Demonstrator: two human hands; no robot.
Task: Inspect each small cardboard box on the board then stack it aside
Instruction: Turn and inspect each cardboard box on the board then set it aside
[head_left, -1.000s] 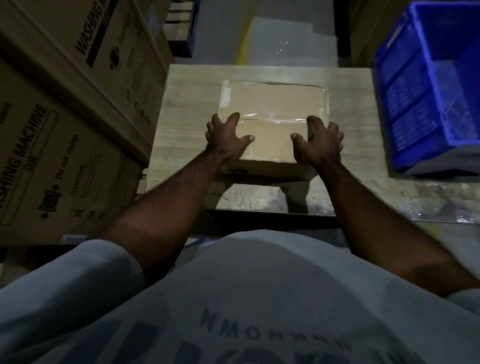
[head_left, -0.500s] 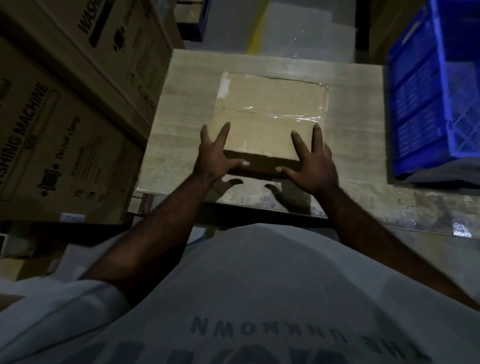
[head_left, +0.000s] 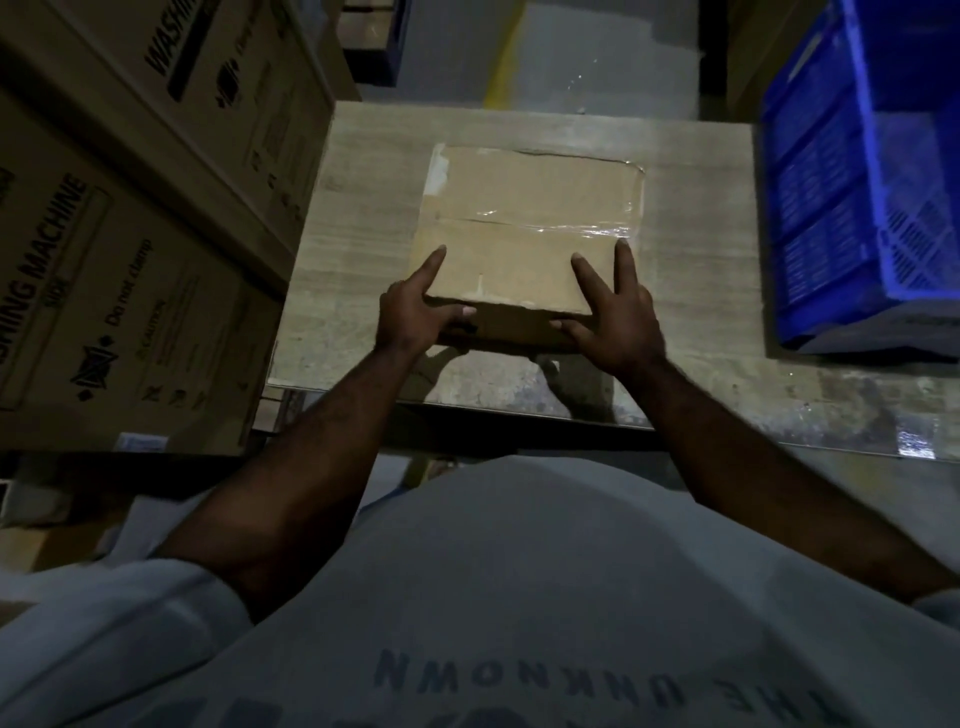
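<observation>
A flat brown cardboard box (head_left: 524, 208), taped across its top, lies on the pale wooden board (head_left: 696, 249) in front of me. My left hand (head_left: 415, 317) holds its near left corner, with the forefinger straight on the top and the thumb across the near side face. My right hand (head_left: 615, 317) holds the near right corner the same way: two fingers spread on top, the thumb on the side face. The box's near edge looks slightly raised, with hand shadows on the board below it.
Large cartons marked WASHING MACHINE (head_left: 104, 291) are stacked close along the board's left side. A blue plastic crate (head_left: 841, 208) stands on the board's right end. Bare board shows on both sides of the box.
Both hands slid back from the top of the box to its near corners, thumbs dropping onto the near side face. The camera moved closer over the board.
</observation>
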